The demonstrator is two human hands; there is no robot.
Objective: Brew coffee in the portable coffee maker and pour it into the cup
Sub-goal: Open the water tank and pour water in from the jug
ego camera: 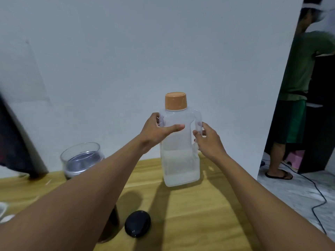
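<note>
A translucent plastic water jug (181,160) with an orange screw cap (175,101) stands upright on the wooden table (208,214), roughly half full of water. My left hand (157,131) grips its upper left shoulder, thumb stretched across the front. My right hand (208,140) has its fingers curled around the moulded handle on the jug's right side. A dark cylindrical body (112,225), probably the coffee maker, is mostly hidden under my left forearm. A round black lid (137,223) lies on the table beside it.
A glass jar (81,156) with dark contents stands at the left back. A dark slanted object (16,142) leans at the far left. The table's right edge drops to the floor, where a black cable (319,201) runs. A person in green (297,87) stands in the doorway.
</note>
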